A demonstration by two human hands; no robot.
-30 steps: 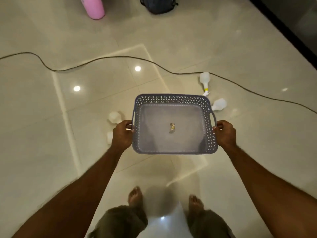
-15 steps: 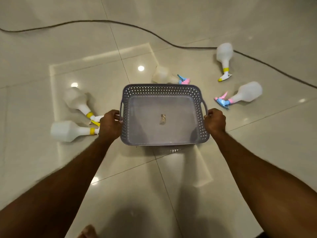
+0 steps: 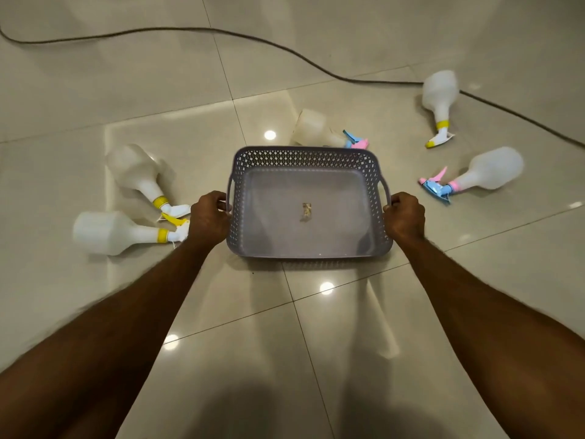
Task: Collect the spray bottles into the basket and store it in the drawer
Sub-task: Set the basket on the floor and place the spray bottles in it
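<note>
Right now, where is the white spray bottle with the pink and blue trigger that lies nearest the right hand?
In the head view, that white spray bottle with the pink and blue trigger lies on its side on the floor, right of the grey perforated plastic basket, just beyond the right hand.

Both bare forearms reach forward from the lower corners of the head view and converge on the grey perforated basket (image 3: 305, 160), the one landmark here. The left hand (image 3: 209, 217) sits at the basket's left side, its back turned up and its fingers curled round the left handle. The right hand (image 3: 403, 215) mirrors it at the basket's right side, knuckles up, fingers wrapped round the right handle. Both wrists run fairly straight in line with the forearms. The two hands lie level with each other, at about the middle of the basket's short sides, with the basket between them. The left forearm is slightly blurred.
</note>
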